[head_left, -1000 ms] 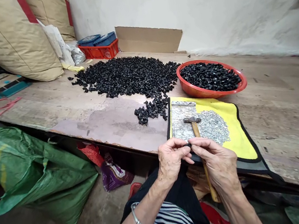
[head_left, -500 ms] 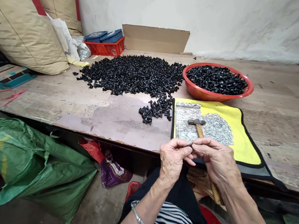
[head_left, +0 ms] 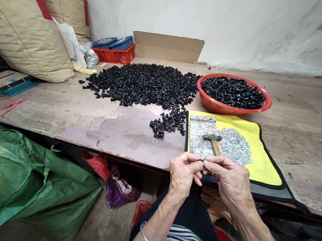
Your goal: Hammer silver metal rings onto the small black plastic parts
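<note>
My left hand (head_left: 183,174) and my right hand (head_left: 231,184) meet at the fingertips over the mat's near edge, pinching a small dark piece (head_left: 201,162) between them. Its shape is mostly hidden by my fingers. A small hammer (head_left: 213,145) with a wooden handle and metal head stands up behind my right hand, its handle passing under that hand. Beyond lie a metal plate (head_left: 202,136) and a pile of tiny silver parts (head_left: 235,146) on a yellow, black-edged mat (head_left: 262,162). A large heap of black plastic parts (head_left: 144,85) covers the table, and a red bowl (head_left: 216,106) holds more.
The worn wooden table (head_left: 300,132) ends at an edge just beyond my hands. A green woven sack (head_left: 35,186) lies on the floor at left. Large paper sacks (head_left: 26,39), a red crate (head_left: 114,55) and upright cardboard (head_left: 168,46) stand at the back.
My hands stay together on the small piece and sit slightly lower in the picture. The whole scene shifts a little as my head moves; the objects on the table stay in place.
</note>
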